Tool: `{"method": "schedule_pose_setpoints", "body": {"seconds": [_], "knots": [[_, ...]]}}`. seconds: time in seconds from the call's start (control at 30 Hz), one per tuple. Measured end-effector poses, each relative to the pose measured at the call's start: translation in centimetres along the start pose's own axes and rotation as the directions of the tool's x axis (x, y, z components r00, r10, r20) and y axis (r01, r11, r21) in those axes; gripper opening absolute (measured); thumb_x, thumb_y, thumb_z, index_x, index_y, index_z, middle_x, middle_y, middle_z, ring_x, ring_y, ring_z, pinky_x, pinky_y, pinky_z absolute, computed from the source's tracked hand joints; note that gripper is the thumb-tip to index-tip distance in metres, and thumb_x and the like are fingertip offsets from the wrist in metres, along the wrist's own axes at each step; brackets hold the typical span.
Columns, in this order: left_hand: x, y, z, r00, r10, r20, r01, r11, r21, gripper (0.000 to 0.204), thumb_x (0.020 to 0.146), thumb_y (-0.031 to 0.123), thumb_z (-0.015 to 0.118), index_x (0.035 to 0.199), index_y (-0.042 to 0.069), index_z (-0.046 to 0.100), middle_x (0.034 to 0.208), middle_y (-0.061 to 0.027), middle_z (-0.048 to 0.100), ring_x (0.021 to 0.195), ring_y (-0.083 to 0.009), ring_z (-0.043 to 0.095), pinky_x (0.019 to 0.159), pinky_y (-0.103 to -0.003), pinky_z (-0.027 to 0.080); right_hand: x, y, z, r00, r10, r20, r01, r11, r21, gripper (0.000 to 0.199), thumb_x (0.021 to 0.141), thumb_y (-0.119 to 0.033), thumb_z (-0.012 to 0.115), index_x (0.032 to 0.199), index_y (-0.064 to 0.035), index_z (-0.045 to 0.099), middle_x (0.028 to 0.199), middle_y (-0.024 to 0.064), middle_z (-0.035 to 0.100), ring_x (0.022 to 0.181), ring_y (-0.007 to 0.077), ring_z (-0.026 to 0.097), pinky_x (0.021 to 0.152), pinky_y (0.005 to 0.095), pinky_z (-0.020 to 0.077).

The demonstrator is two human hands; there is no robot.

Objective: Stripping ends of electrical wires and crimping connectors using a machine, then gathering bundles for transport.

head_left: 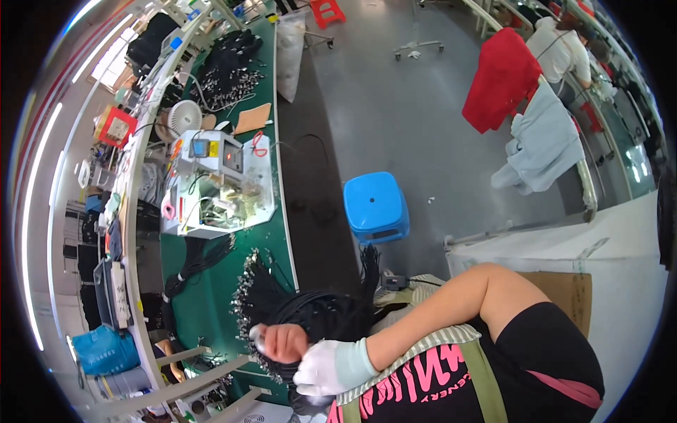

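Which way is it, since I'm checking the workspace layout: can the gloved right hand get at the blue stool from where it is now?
Probably not without leaning. The right hand is down at the bundle of black cables on the green bench, while the blue stool stands apart on the floor beyond the bench edge.

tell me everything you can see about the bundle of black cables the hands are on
The bundle of black cables is a thick sheaf of thin black cords, apparently rubber-coated, with small silvery metal ends fanned out on the green table. It lies over the table edge near the person. The bare left hand grips it; the white-gloved right hand touches it below.
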State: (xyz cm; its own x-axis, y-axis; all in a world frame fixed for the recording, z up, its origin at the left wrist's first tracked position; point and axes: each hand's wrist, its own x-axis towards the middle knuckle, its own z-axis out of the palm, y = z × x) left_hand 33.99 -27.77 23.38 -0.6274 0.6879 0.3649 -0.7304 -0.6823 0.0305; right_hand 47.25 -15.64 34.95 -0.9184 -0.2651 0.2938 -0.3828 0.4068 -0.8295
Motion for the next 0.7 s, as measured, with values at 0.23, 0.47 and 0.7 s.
{"method": "schedule_pose_setpoints", "body": {"seconds": [0.23, 0.47, 0.7], "knots": [[8.6, -2.4, -0.6, 0.728, -0.364, 0.581, 0.352, 0.926, 0.139, 0.025, 0.091, 0.014, 0.052, 0.116, 0.012, 0.051, 0.088, -0.0030, 0.067, 0.066, -0.0139, 0.063, 0.058, -0.022, 0.048, -4.3, 6.3, -7.8, 0.844, 0.388, -0.370, -0.294, 0.912, 0.287, 0.023, 0.088, -0.021, 0.049, 0.095, -0.0057, 0.064, 0.081, 0.0114, 0.066, 0.075, 0.0269, 0.065, 0.068, 0.0340, 0.0515], [11.7, -2.0, -1.5, 0.783, -0.404, 0.473, 0.346, 0.915, 0.208, 0.024, 0.091, 0.016, 0.052, 0.115, 0.015, 0.052, 0.088, -0.0013, 0.067, 0.067, -0.0118, 0.062, 0.059, -0.022, 0.047, -9.4, 9.3, -13.2, 0.606, 0.678, -0.417, -0.636, 0.727, 0.257, 0.024, 0.089, -0.021, 0.047, 0.096, -0.0062, 0.065, 0.081, 0.0086, 0.068, 0.076, 0.0232, 0.066, 0.070, 0.0317, 0.0521], [13.0, -2.2, -2.6, 0.774, -0.370, 0.514, 0.281, 0.928, 0.246, 0.027, 0.093, 0.019, 0.050, 0.120, 0.017, 0.050, 0.086, 0.0001, 0.066, 0.070, -0.0106, 0.062, 0.059, -0.022, 0.047, -11.1, 13.4, -15.4, 0.591, 0.722, -0.360, -0.739, 0.663, 0.118, 0.025, 0.088, -0.026, 0.044, 0.089, -0.0077, 0.061, 0.081, 0.0126, 0.063, 0.077, 0.0293, 0.061, 0.069, 0.0384, 0.0480]]}}
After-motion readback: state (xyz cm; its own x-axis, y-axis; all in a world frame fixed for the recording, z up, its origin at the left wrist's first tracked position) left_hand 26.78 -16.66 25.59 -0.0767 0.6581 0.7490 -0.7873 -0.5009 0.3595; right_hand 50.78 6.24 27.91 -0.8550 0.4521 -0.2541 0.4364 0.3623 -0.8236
